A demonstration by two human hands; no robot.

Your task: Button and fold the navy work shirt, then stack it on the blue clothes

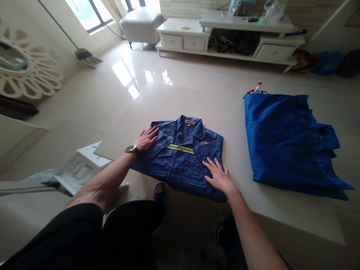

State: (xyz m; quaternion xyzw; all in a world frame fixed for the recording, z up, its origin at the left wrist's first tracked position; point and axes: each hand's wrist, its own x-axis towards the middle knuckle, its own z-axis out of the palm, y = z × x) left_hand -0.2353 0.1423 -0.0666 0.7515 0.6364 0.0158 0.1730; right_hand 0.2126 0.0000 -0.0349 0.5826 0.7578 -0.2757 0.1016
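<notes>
Desk: a wide, pale beige, smooth-topped desk (270, 210) carries everything here; its near edge runs just under the folded shirt, which serves as the landmark below.
Pile: a loose heap of bright blue crumpled fabric (284, 138) lies on the desk to the right of the shirt, apart from it, with a strip of bare desk between them.
Shirt: a folded dark blue work shirt with a yellow-green reflective stripe across the chest (180, 157) lies flat at the near edge of the desk, collar away from the person, front face up, with a small orange label inside the collar.
Cabinet: a long, low white cabinet with drawers (225, 37) stands against the far wall, well beyond the shirt.
Stool: a white padded stool (140, 24) sits left of the cabinet, far beyond the shirt, near the window.
Left hand: the left hand (146, 138) lies open and flat, fingers spread, palm down on the shirt's left shoulder, at the folded left edge; it grips nothing.
Right hand: the right hand (218, 176) lies open and flat too, fingers spread and pointing toward the collar, palm down on the shirt's lower right corner; it grips nothing.
Watch: a round, silver-cased wristwatch (131, 149) sits on the left wrist, just left of the shirt's left edge.
Pens: small red-and-white objects (257, 89) poke out at the pile's far left corner, beyond and right of the shirt; too small to identify.
</notes>
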